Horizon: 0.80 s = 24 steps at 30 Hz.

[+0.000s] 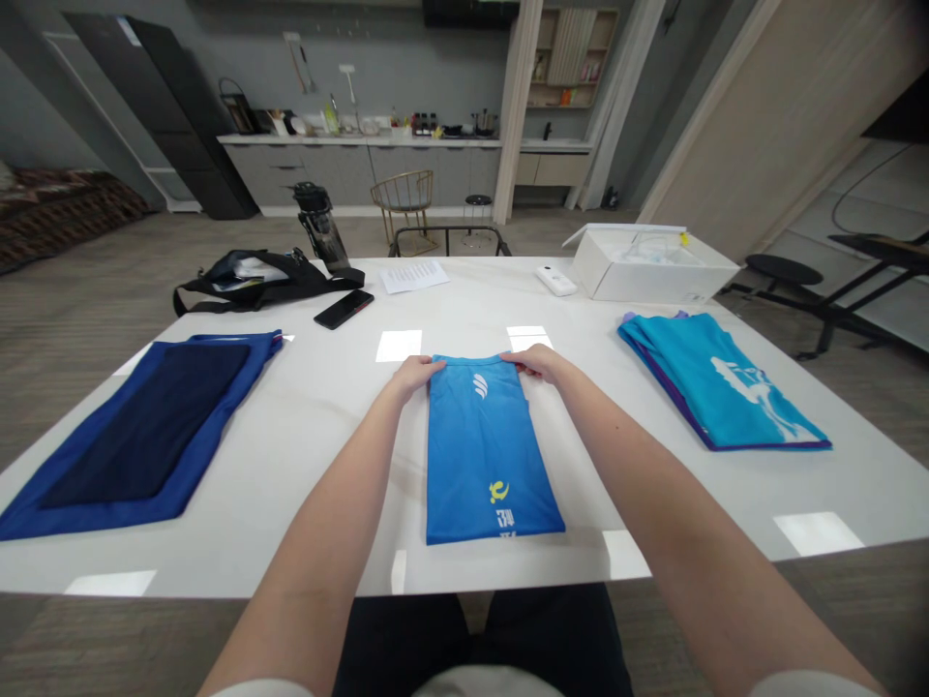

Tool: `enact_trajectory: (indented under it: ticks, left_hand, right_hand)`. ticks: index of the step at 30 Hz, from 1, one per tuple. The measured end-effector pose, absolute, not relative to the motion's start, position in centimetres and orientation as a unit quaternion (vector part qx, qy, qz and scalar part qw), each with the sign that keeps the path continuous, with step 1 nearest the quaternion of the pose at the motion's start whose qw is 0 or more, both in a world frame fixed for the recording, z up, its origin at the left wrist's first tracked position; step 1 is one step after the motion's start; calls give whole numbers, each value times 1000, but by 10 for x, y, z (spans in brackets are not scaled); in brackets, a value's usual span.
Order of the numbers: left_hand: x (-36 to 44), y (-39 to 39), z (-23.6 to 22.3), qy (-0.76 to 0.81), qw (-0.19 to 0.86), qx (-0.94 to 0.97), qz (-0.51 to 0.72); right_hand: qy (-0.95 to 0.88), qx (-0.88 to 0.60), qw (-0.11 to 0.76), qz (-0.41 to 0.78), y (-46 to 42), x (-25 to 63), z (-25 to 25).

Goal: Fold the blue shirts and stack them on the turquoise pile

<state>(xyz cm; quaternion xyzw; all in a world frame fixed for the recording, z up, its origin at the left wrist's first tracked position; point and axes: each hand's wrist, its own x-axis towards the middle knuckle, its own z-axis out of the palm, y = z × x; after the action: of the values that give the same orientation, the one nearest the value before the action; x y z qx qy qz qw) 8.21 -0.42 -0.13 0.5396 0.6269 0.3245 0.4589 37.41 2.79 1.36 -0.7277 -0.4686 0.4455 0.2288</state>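
Note:
A blue shirt (479, 445), folded into a long rectangle with white and yellow prints on it, lies flat on the white table (319, 436) in front of me. My left hand (416, 374) pinches its far left corner between thumb and fingers. At the far right corner, my right hand (538, 362) grips the same edge. To the right rests a stack of folded turquoise and purple clothes (697, 373) with a white print. Folded navy and blue garments (152, 416) lie on the left side.
Along the table's far side are a black bag (254, 276), a dark bottle (321, 227), a phone (344, 309), a paper sheet (415, 277), a small white device (556, 281) and an open white box (649, 266). Behind stands a chair (404, 194).

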Motion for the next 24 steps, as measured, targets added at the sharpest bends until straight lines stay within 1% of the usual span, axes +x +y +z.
enact_trajectory:
  ticks: [6, 9, 15, 18, 21, 24]
  left_hand:
    - [80, -2, -3, 624, 458, 545, 322]
    - [81, 0, -5, 630, 453, 542, 324]
    - [87, -3, -10, 655, 405, 537, 345]
    - [95, -11, -6, 670, 367, 533, 363]
    - [105, -22, 7, 674, 296, 561, 379]
    - [115, -36, 26, 657, 204, 618, 381]
  right_hand:
    - [-508, -719, 136, 455, 35, 379, 23]
    - [-521, -716, 128, 447, 36, 378, 22]
    - [-545, -672, 246, 437, 21, 372, 10]
    - [-561, -658, 300, 404, 6, 371, 9]
    - [-594, -629, 368, 341, -11, 374, 14]
    - [-619, -602, 408, 297, -29, 381, 27]
